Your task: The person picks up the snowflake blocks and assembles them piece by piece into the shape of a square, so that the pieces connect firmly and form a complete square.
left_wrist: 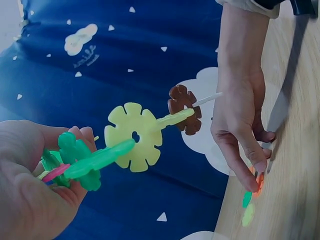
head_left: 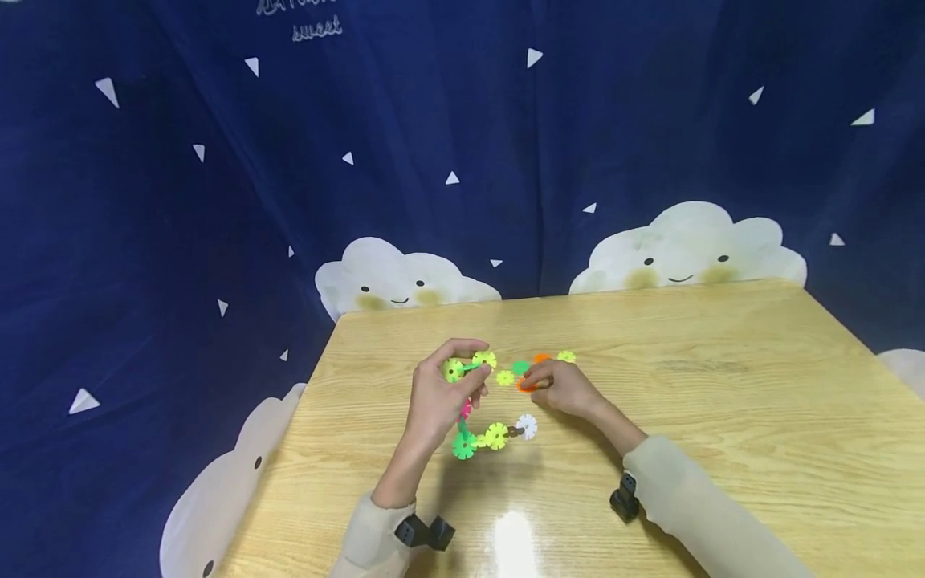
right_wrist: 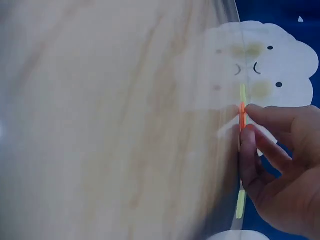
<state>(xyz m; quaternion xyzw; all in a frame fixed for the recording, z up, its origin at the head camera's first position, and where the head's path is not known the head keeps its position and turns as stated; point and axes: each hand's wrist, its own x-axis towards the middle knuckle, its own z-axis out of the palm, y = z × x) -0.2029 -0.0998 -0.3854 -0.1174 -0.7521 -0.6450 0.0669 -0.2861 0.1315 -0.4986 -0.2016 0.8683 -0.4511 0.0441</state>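
Note:
My left hand [head_left: 437, 401] holds up a chain of slotted plastic snowflake discs, gripping it between thumb and fingers. The chain has yellow, green and pink pieces, a brown disc [left_wrist: 177, 107] and a white disc [head_left: 527, 426] at its free end. A green disc [left_wrist: 82, 167] in the chain sits close to the left palm. On the table, my right hand [head_left: 567, 389] has its thumb and fingertips at the edge of a flat orange disc [head_left: 526, 386], pinching it; the fingers partly cover it. Beside it lie a loose green disc [head_left: 520, 368] and a yellow disc [head_left: 505, 378].
Another orange disc [head_left: 542, 357] and a yellow disc [head_left: 567, 356] lie just beyond the right hand. The wooden table [head_left: 723, 417] ends at a dark blue curtain [head_left: 462, 104] printed with clouds and triangles. Small black cameras sit on both sleeves.

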